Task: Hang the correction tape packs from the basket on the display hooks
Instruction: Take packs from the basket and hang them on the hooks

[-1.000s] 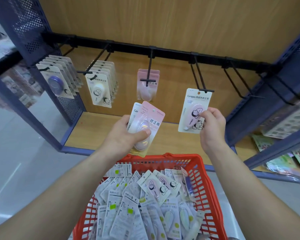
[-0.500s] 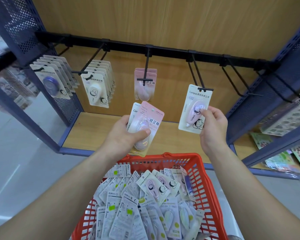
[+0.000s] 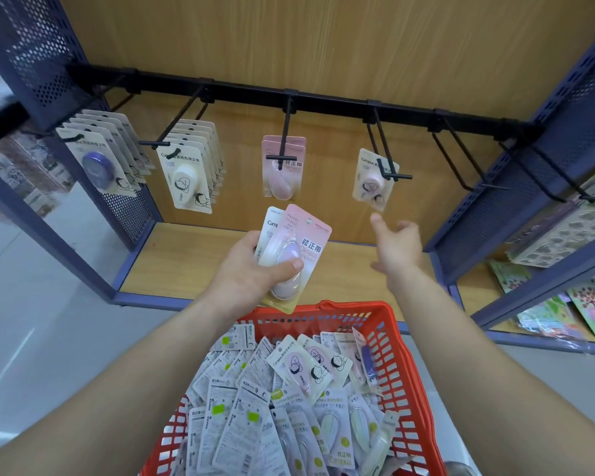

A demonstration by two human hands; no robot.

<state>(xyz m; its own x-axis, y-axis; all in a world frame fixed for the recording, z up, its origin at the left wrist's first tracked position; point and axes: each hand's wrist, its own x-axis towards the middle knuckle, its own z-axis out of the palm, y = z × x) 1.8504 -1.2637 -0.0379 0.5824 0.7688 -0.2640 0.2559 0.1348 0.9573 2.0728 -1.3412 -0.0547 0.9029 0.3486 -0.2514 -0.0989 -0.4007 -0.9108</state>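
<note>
A red basket (image 3: 404,365) below me is full of correction tape packs (image 3: 289,403). My left hand (image 3: 244,273) grips a small stack of packs, a pink pack (image 3: 304,242) in front and a white one behind. My right hand (image 3: 397,245) is open and empty, fingers relaxed, just below a cream pack with a pink dispenser (image 3: 373,180) that hangs tilted on the fourth hook (image 3: 389,159). Pink packs (image 3: 282,166) hang on the middle hook, cream packs (image 3: 189,173) and purple-dispenser packs (image 3: 97,159) on the left hooks.
A black rail (image 3: 323,104) carries the hooks in front of a wooden back panel. Two bare hooks (image 3: 468,166) stick out at the right. Blue perforated side panels (image 3: 536,173) frame the bay. A wooden shelf (image 3: 193,255) lies below. Colourful sheets (image 3: 564,304) fill the right bay.
My right hand let go of the cream pack, which slid back on the fourth hook and swings tilted. The hand has dropped and opened. My left hand keeps its stack.
</note>
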